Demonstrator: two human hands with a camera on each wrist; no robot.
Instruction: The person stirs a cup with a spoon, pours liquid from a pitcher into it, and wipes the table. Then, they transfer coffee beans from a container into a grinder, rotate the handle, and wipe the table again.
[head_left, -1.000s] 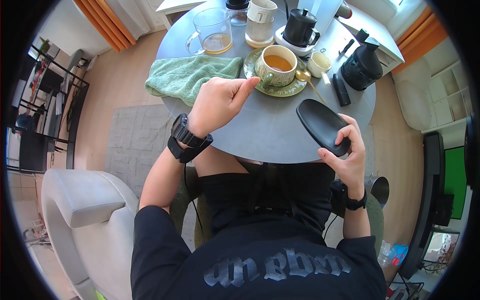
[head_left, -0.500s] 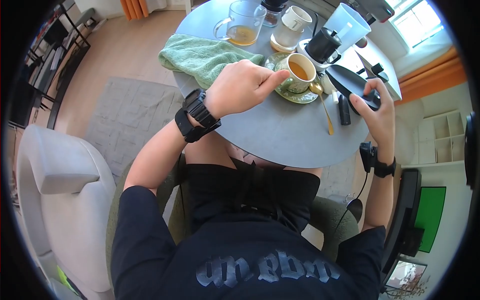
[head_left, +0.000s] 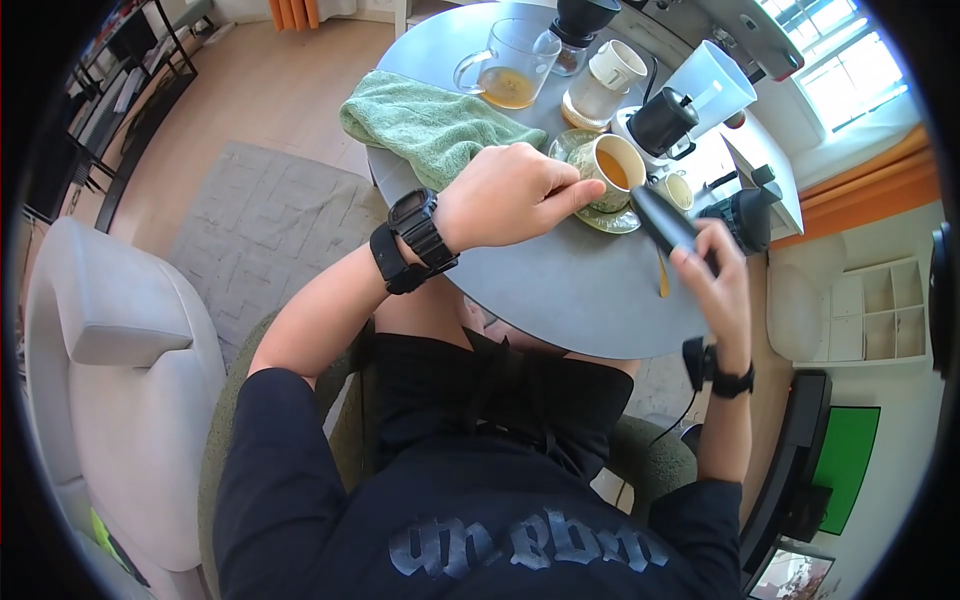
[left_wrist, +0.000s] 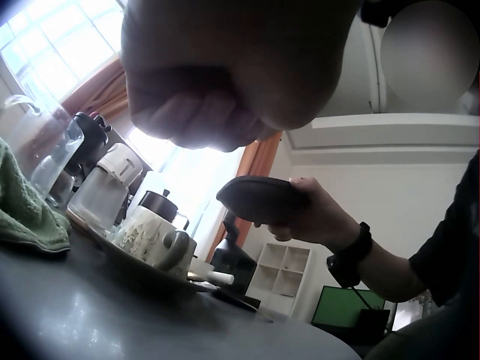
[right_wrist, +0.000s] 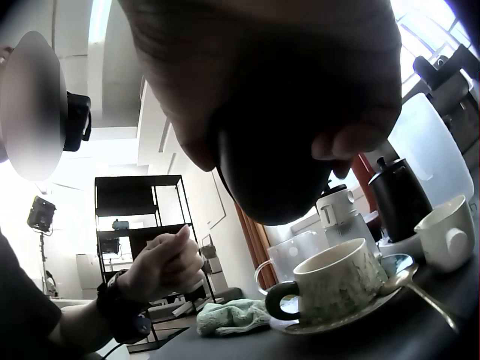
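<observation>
In the head view my right hand [head_left: 722,285] grips a black oval dish [head_left: 660,218] by its near end, thumb on one side and fingers on the other. The dish is tilted in the air just right of a patterned cup [right_wrist: 341,281] with brownish liquid. The cup stands on a green saucer [head_left: 612,222], and a gold spoon [right_wrist: 405,281] leans on the saucer's rim. My left hand [head_left: 515,195] hovers left of the cup, its fingers curled into a fist with the thumb pointing toward the cup. Nothing shows inside that fist in the right wrist view [right_wrist: 169,262].
A green towel [head_left: 430,125] lies at the table's left, with a glass mug [head_left: 515,75] behind it. Farther back are a ribbed cup [head_left: 600,85], a black pot [head_left: 663,122], a clear container [head_left: 715,85] and a small cream pitcher [head_left: 677,190]. A black grinder-like vessel [head_left: 745,215] stands right.
The head view has turned. My right hand carried the black dish up and outward, then swung it back left toward the cup, with the dish now steeply tilted. My left hand keeps its fist beside the cup.
</observation>
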